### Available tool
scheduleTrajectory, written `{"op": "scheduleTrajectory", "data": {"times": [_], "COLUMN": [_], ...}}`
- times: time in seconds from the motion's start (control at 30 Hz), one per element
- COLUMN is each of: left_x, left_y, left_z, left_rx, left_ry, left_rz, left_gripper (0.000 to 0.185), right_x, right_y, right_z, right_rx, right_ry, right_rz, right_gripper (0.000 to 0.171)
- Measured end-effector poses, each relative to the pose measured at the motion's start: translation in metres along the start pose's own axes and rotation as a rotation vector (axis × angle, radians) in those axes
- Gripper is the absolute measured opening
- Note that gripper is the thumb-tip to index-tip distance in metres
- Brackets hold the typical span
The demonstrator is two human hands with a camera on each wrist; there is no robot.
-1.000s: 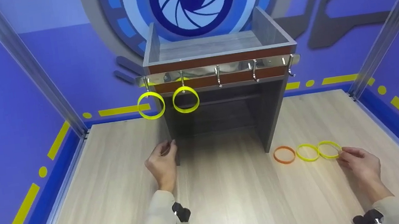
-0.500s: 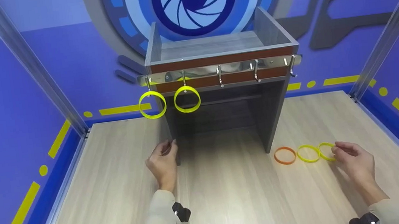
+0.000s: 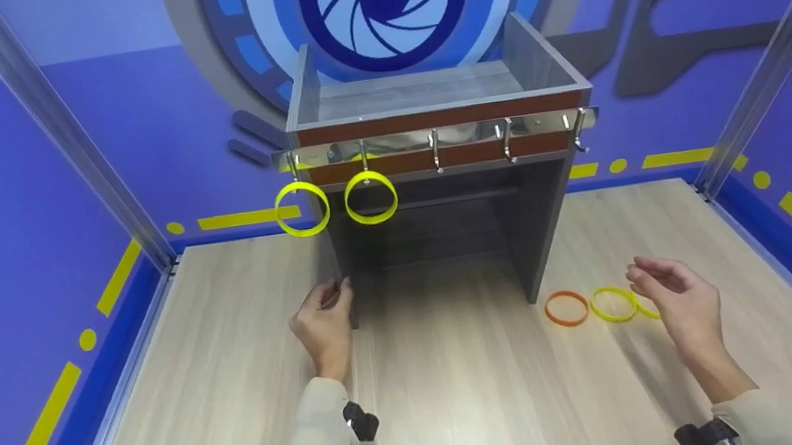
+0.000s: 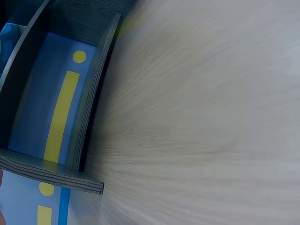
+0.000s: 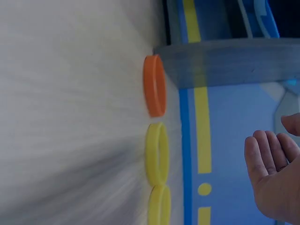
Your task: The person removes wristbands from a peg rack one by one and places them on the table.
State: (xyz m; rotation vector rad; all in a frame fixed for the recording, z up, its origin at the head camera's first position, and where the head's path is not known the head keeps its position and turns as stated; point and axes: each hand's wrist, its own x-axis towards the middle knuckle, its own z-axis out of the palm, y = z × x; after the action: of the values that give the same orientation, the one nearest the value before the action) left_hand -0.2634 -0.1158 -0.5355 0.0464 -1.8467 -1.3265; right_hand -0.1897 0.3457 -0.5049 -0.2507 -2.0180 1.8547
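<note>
My right hand (image 3: 682,304) is raised over the right side of the table, its fingers loosely bent. In the right wrist view its thumb stands apart from the fingers, with nothing between them. Below it lie an orange ring (image 3: 567,309), a yellow ring (image 3: 613,305) and another yellow ring (image 5: 159,206), set side by side; the hand partly covers the last in the head view. My left hand (image 3: 323,327) hangs loosely curled beside the shelf's left panel, holding nothing visible. Two yellow rings (image 3: 302,209) hang from the two leftmost hooks.
A grey wooden shelf unit (image 3: 548,226) stands at the back middle of the table (image 3: 448,397). Across its front runs a metal hook rail (image 3: 394,144); its three right hooks bear no ring. Blue printed walls (image 3: 91,139) and metal posts enclose the table.
My right hand has risen from the rightmost yellow ring and shifted left above the rings. The rings on the table have stayed in place. My left hand has not moved.
</note>
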Motion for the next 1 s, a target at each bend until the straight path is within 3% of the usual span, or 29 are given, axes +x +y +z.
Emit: {"op": "scheduleTrajectory", "data": {"times": [0.17, 1.0], "left_x": [0.000, 0.002], "left_y": [-0.001, -0.001], "left_z": [0.000, 0.001], "left_rx": [0.005, -0.002], "left_ry": [0.006, 0.020], "left_rz": [0.010, 0.035], "left_gripper": [0.010, 0.010], "right_x": [-0.005, -0.011], "right_y": [-0.012, -0.068], "right_z": [0.015, 0.100], "right_rx": [0.031, 0.188], "right_ry": [-0.057, -0.231], "right_rz": [-0.064, -0.204], "right_gripper": [0.038, 0.026]}}
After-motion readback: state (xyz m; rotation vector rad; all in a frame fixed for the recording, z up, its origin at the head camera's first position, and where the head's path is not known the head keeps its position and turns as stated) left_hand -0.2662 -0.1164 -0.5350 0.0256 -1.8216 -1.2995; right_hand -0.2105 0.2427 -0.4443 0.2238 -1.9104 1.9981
